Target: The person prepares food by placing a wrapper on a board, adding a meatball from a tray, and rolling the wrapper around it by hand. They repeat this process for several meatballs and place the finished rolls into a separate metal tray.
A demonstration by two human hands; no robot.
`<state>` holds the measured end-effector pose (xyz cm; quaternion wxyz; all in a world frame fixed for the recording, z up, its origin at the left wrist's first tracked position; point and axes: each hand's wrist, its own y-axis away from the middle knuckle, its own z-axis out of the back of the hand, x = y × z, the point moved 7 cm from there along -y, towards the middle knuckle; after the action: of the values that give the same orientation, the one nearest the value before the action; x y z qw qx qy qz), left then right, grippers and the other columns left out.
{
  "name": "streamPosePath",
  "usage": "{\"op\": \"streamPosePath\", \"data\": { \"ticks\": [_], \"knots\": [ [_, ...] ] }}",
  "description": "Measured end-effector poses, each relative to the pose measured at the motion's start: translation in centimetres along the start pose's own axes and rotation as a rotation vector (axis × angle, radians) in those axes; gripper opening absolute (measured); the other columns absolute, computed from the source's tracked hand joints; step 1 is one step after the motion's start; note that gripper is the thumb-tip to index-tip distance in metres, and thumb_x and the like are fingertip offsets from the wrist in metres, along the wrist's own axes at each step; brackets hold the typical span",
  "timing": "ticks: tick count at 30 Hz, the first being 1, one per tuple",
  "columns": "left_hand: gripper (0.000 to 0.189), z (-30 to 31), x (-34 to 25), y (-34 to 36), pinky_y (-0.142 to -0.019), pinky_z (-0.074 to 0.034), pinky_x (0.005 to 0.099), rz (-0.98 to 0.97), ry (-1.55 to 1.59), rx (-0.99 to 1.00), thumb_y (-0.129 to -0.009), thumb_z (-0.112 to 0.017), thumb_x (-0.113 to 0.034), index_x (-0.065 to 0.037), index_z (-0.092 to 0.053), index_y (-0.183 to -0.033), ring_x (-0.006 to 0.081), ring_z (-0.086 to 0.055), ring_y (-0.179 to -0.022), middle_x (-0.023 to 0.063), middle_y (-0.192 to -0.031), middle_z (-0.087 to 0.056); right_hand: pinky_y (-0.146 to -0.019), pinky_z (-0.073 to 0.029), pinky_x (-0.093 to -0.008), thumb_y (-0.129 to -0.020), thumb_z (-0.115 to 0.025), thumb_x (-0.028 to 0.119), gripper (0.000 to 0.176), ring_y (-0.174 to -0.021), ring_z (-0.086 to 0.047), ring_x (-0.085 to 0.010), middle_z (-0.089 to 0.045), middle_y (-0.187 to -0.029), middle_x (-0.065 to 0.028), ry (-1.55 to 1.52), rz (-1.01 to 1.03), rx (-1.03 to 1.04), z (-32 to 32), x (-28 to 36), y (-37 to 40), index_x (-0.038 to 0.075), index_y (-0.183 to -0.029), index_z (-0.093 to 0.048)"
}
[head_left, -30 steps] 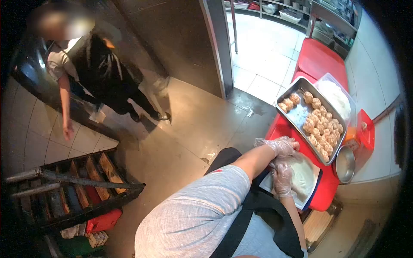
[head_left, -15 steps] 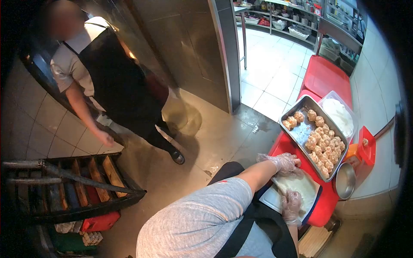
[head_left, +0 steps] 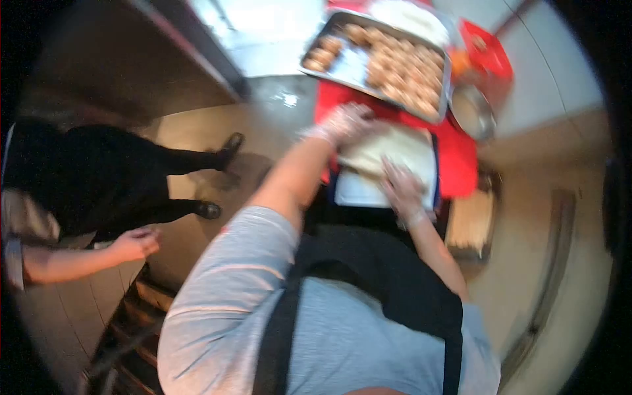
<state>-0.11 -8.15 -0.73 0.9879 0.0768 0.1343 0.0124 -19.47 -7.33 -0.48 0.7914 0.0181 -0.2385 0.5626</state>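
Observation:
A thin, pale, limp sheet (head_left: 395,141) lies over a white board (head_left: 355,191) with a dark blue edge. My left hand (head_left: 347,124), in a clear plastic glove, is at the sheet's far left corner, its fingers bent in on the edge. Nearer to me, my right hand (head_left: 403,187), gloved the same way, rests on the sheet's near part with fingers stretched and somewhat apart. Blur hides the exact fingertip contact. Just beyond both hands stands a metal tray (head_left: 365,87) filled with lumpy orange-brown balls (head_left: 401,66).
The board and tray stand on a red surface (head_left: 461,171). Right of the tray are a metal bowl (head_left: 471,112) and a red container (head_left: 487,49); a tub of white stuff (head_left: 411,20) is behind. A person in a black apron (head_left: 72,178) stands at left, beside a dark slatted rack (head_left: 141,309).
My view has swung down and to the right, shifting the work surface left and up. My left hand stays at the sheet's far corner; the sheet's near edge looks drawn back from the board.

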Motion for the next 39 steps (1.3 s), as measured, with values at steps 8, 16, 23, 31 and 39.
{"op": "streamPosePath", "data": {
  "ticks": [8, 16, 23, 31, 39],
  "knots": [
    [0.036, 1.4, -1.1, 0.7, -0.105, -0.041, 0.0421, -0.061, -0.052, -0.122, -0.095, -0.05, -0.045, -0.044, -0.056, -0.13, 0.0313, -0.05, -0.123, 0.0071, -0.136, -0.051, -0.086, -0.049, -0.0415, -0.074, -0.071, 0.014, 0.07, -0.093, -0.061, -0.033, -0.068, -0.098, -0.0139, -0.249, -0.145, -0.064, 4.1, -1.1, 0.6, 0.01, -0.14, -0.048],
    [0.035, 1.3, -1.0, 1.4, -0.102, -0.042, 0.0426, -0.101, -0.062, -0.167, -0.095, -0.052, -0.035, -0.044, -0.056, -0.129, 0.032, -0.051, -0.119, 0.0066, -0.132, -0.053, -0.086, -0.049, -0.0401, -0.074, -0.07, 0.01, 0.067, -0.092, -0.062, -0.0305, -0.07, -0.098, -0.0135, -0.297, -0.186, -0.031, 4.5, -1.5, 1.5, 0.009, -0.138, -0.05],
    [0.037, 1.0, -0.8, 1.2, -0.103, -0.042, 0.0428, -0.089, -0.092, -0.137, -0.095, -0.052, -0.035, -0.046, -0.055, -0.131, 0.0316, -0.051, -0.121, 0.0064, -0.134, -0.052, -0.089, -0.049, -0.0387, -0.074, -0.069, 0.008, 0.064, -0.095, -0.063, -0.029, -0.069, -0.105, -0.0139, -0.317, -0.217, -0.028, 4.4, -1.1, 1.2, 0.009, -0.136, -0.053],
    [0.037, 1.1, -0.9, 1.1, -0.103, -0.042, 0.0426, -0.069, -0.082, -0.125, -0.095, -0.051, -0.041, -0.046, -0.053, -0.132, 0.0321, -0.051, -0.121, 0.0071, -0.134, -0.052, -0.084, -0.051, -0.0377, -0.074, -0.068, 0.009, 0.064, -0.09, -0.066, -0.0275, -0.07, -0.101, -0.0149, -0.366, -0.226, -0.028, 4.8, -2.9, 2.1, 0.01, -0.136, -0.053],
    [0.035, 1.4, -1.0, 1.2, -0.105, -0.042, 0.0416, -0.045, -0.096, -0.141, -0.094, -0.053, -0.043, -0.047, -0.055, -0.129, 0.0319, -0.05, -0.123, 0.0062, -0.135, -0.052, -0.084, -0.054, -0.0328, -0.072, -0.072, 0.0, 0.07, -0.102, -0.066, -0.0198, -0.066, -0.116, -0.016, -0.757, -0.402, -0.078, 4.6, -5.4, 4.0, 0.002, -0.139, -0.049]
  ]
}}
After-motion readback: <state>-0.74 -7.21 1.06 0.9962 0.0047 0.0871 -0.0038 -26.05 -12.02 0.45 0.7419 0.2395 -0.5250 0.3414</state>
